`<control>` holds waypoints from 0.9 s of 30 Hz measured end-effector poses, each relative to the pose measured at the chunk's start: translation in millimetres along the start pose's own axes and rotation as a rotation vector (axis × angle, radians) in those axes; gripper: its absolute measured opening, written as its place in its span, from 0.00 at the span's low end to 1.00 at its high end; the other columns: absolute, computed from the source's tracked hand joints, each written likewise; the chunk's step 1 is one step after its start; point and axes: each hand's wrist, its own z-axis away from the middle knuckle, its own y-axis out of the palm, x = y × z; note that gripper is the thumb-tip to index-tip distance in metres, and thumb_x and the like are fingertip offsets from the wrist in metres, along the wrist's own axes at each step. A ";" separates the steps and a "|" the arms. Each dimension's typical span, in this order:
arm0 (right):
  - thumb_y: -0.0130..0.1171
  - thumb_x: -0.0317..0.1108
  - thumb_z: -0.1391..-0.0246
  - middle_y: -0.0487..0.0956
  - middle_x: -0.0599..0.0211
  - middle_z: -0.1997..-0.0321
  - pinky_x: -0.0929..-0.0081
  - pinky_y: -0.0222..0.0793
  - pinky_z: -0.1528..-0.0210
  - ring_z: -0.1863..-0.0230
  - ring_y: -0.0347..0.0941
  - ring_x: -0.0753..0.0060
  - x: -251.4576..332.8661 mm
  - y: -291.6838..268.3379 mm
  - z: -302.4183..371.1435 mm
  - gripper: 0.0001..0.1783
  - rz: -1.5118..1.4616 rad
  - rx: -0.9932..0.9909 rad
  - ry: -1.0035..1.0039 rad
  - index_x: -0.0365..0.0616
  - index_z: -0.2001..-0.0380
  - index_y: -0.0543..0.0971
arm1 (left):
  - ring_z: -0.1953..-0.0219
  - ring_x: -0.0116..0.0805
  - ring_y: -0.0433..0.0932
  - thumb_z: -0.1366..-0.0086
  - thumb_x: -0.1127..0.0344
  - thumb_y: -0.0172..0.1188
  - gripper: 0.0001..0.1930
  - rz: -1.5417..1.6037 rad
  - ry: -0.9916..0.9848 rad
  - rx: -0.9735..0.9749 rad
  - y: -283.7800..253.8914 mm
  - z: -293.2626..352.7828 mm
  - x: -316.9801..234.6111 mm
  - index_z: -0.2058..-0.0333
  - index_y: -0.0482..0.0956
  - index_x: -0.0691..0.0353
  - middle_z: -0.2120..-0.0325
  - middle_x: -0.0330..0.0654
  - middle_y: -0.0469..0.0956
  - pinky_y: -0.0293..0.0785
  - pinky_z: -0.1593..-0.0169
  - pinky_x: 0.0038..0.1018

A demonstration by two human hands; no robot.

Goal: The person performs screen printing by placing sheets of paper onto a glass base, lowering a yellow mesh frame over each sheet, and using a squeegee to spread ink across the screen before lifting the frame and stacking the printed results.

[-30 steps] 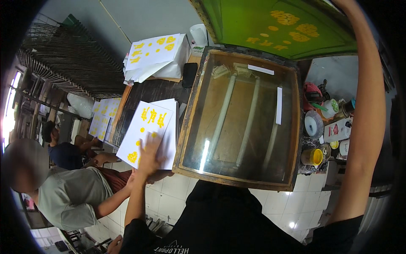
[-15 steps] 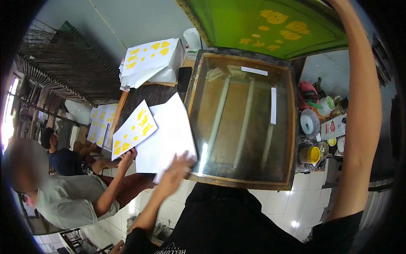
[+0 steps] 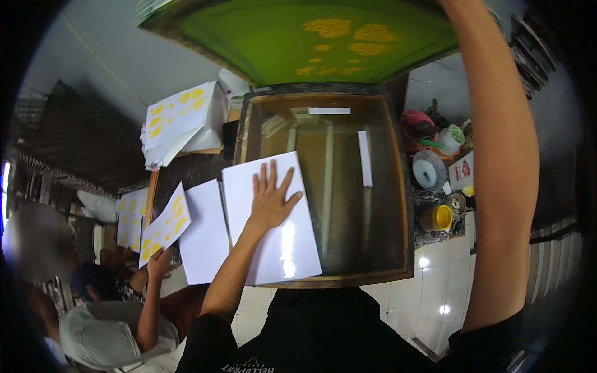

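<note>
My left hand (image 3: 272, 202) lies flat with fingers spread on a blank white sheet (image 3: 293, 233), which sits over the left part of a wood-framed glass tabletop (image 3: 348, 248). Two narrow white strips (image 3: 365, 158) are on the glass, one along the far side and one on the right. A green printing screen (image 3: 249, 37) with yellow-stained motifs is tilted up above the far side. Along the right my arm reaches up toward the screen's upper right; that hand is beyond the picture's edge, so its grip is hidden.
At left, a co-worker's hand (image 3: 160, 264) holds a sheet printed in yellow (image 3: 166, 227). Beside it rest other white sheets (image 3: 205, 236). A paper stack (image 3: 180, 118) stands farther back. An open yellow jar (image 3: 435, 218) and tubs crowd the right side; a wire rack is at far left.
My left hand has moved right and a white sheet now lies on the glass beneath it. The view has shifted. The co-worker's printed sheet is farther from the white sheets' middle.
</note>
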 end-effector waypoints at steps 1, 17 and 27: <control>0.63 0.39 0.42 0.83 0.31 0.57 0.51 0.74 0.47 0.54 0.82 0.41 -1.5 -0.4 -1.0 0.21 0.000 0.018 0.039 0.25 0.59 0.83 | 0.21 0.63 0.31 0.27 0.32 0.44 0.40 -0.006 0.049 0.028 6.4 -24.0 -13.0 0.24 0.54 0.45 0.23 0.59 0.36 0.27 0.24 0.58; 0.47 0.35 0.39 0.81 0.32 0.51 0.51 0.72 0.43 0.49 0.78 0.33 -35.9 18.9 -41.3 0.22 0.266 0.002 -0.268 0.27 0.61 0.85 | 0.20 0.53 0.26 0.33 0.21 0.36 0.47 -0.116 0.118 0.215 19.4 -197.3 -108.2 0.22 0.45 0.38 0.21 0.50 0.32 0.19 0.26 0.62; 0.51 0.30 0.43 0.81 0.26 0.56 0.49 0.73 0.43 0.51 0.80 0.33 -3.7 0.8 17.2 0.19 -0.015 0.025 -0.035 0.25 0.61 0.84 | 0.22 0.52 0.45 0.31 0.30 0.50 0.47 0.376 0.172 -0.040 -33.8 -182.9 -126.3 0.24 0.52 0.53 0.25 0.60 0.50 0.38 0.24 0.54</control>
